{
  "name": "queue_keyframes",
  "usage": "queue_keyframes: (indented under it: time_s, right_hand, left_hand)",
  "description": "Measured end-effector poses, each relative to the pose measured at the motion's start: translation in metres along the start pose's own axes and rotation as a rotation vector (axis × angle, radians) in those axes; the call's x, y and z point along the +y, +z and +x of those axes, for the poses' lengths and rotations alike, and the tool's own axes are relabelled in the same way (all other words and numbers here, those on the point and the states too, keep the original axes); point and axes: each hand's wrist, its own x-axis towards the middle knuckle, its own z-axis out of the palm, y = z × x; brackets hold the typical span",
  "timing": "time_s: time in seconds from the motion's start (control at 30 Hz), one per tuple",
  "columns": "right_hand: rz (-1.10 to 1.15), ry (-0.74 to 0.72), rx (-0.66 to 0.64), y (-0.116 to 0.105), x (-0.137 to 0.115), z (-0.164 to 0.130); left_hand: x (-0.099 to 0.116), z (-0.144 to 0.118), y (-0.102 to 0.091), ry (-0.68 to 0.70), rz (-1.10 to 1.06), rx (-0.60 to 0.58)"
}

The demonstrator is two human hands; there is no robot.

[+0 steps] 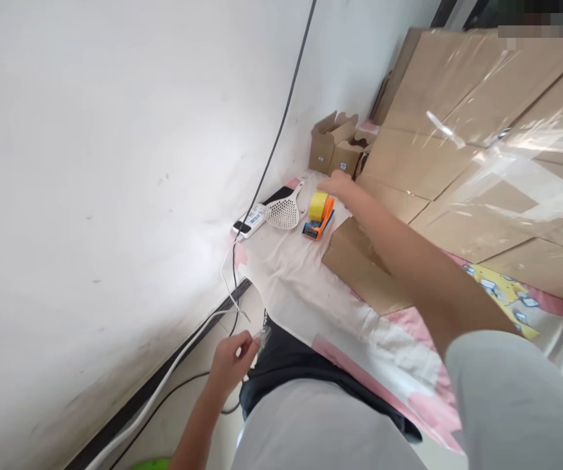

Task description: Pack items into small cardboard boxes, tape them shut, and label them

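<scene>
My left hand [234,360] is low in front of my lap, thumb and forefinger closed in a pinch on a small clear plastic piece [264,337], too faint to name more exactly. My right hand [339,183] reaches far forward over the bed, just behind a tape dispenser [324,220] with an orange frame and a yellow roll. Its fingers are mostly hidden behind the hand, so what they hold does not show. Left of the dispenser lies a white slotted scoop [283,213], with a white power strip [249,220] beside it.
Small open cardboard boxes [333,147] stand against the wall. A big stack of taped cartons [458,117] fills the right. Flat cardboard [360,267] lies under my right forearm on the pink-and-white sheet [305,287]. A black cable [286,111] hangs along the wall; a white cable [164,385] runs below.
</scene>
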Motion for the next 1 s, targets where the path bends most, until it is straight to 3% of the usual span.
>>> queue_keyframes:
  time_s: [0.1,0.23,0.37,0.47,0.53,0.6,0.67,0.83,1.0]
  right_hand:
    - [-0.067,-0.149,-0.229,-0.027,-0.005,-0.050]
    - [0.206,-0.211,-0.487,-0.046,0.015,-0.157]
    - [0.358,-0.037,-0.667,-0.023,0.074,-0.238]
    - [0.648,0.189,-0.872,0.000,0.118,-0.269]
    - [0.830,0.309,-0.955,0.004,0.137,-0.281]
    - [0.918,0.358,-0.915,-0.004,0.145,-0.286]
    - [0.943,0.354,-0.795,-0.021,0.146,-0.288]
    - [1.007,0.333,-0.616,-0.064,0.136,-0.282]
    - [1.033,0.241,-0.581,-0.094,0.127,-0.270]
  left_hand:
    - [0.019,0.017,-0.008,0.024,-0.043,0.000]
    - [0.041,0.033,-0.012,0.056,-0.108,-0.040]
    - [0.063,0.045,-0.009,0.101,-0.149,-0.071]
    - [0.079,0.053,-0.008,0.190,-0.135,-0.076]
    - [0.086,0.060,-0.008,0.251,-0.090,-0.062]
    - [0.088,0.067,-0.009,0.315,-0.016,-0.034]
    - [0.087,0.075,-0.009,0.409,0.083,-0.023]
    - [0.089,0.096,0.006,0.692,0.258,-0.109]
    - [0.110,0.111,0.030,0.704,0.170,-0.093]
